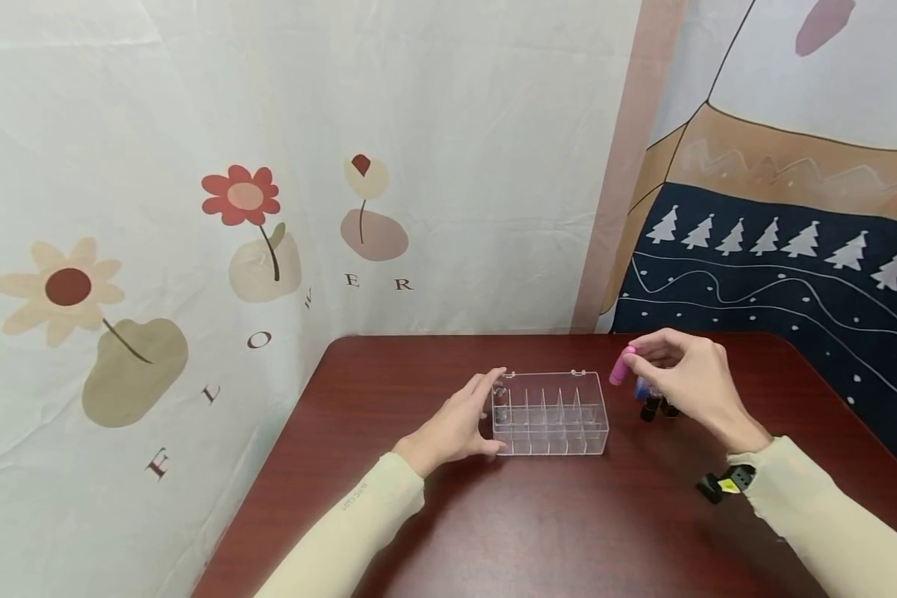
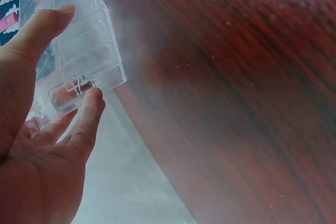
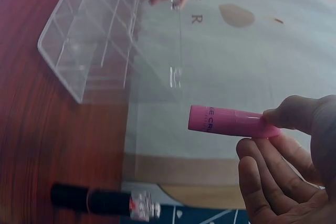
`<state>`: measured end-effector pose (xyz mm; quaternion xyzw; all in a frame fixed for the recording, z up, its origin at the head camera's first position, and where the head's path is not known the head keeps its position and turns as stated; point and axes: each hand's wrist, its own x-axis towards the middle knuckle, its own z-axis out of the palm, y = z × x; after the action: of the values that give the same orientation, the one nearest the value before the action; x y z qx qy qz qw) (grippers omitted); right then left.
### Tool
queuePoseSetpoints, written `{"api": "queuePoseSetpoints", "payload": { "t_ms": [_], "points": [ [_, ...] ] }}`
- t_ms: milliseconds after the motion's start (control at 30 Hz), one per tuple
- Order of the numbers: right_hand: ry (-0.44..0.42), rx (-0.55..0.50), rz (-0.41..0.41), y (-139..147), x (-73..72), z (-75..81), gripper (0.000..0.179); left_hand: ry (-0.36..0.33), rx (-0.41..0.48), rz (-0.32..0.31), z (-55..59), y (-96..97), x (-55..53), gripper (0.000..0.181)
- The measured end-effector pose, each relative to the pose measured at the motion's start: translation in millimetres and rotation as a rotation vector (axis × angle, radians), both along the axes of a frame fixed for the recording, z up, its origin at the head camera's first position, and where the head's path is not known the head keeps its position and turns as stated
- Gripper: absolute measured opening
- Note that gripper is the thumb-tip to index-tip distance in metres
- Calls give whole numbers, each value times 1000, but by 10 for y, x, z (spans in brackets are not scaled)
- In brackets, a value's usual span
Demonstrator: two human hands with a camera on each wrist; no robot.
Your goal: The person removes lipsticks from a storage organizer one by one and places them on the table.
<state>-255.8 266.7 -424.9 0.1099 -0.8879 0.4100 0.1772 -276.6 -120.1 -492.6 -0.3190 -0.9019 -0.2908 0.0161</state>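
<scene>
My left hand [image 1: 452, 423] grips the left end of a clear plastic divided box [image 1: 553, 446], thumb at the front and fingers toward the back. A small clear item [image 1: 502, 413] sits in a compartment at that end; the left wrist view shows it partly through the box wall [image 2: 107, 72]. To the right of the box, my right hand [image 1: 693, 380] pinches a pink lipstick tube [image 1: 621, 367] by one end, above the table. Dark lettering marks the tube [image 3: 220, 121] in the right wrist view. The other compartments look bare.
Below my right hand stand a blue-topped item [image 1: 642, 388] and a black tube [image 1: 649, 409], partly hidden by the hand. In the right wrist view a black tube with a clear end [image 3: 105, 202] shows. The dark red table [image 1: 493, 531] meets printed curtains [image 1: 478, 166] behind.
</scene>
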Motion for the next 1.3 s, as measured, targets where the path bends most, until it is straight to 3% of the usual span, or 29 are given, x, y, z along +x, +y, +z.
{"api": "queuePoseSetpoints", "payload": {
  "t_ms": [267, 533, 800, 1300],
  "points": [
    [44, 38, -91, 282, 17, 21, 28, 10, -6, -4, -3, -3, -4, 126],
    [69, 63, -171, 575, 45, 46, 31, -23, -19, 7, -27, -15, -32, 128],
    [57, 100, -245, 835, 81, 6, 35, -33, -25, 12, 1, 0, -32, 127],
    [-1, 187, -209, 1040, 1, -332, 28, -38, -11, 11, 29, 10, 4, 125]
  ]
}}
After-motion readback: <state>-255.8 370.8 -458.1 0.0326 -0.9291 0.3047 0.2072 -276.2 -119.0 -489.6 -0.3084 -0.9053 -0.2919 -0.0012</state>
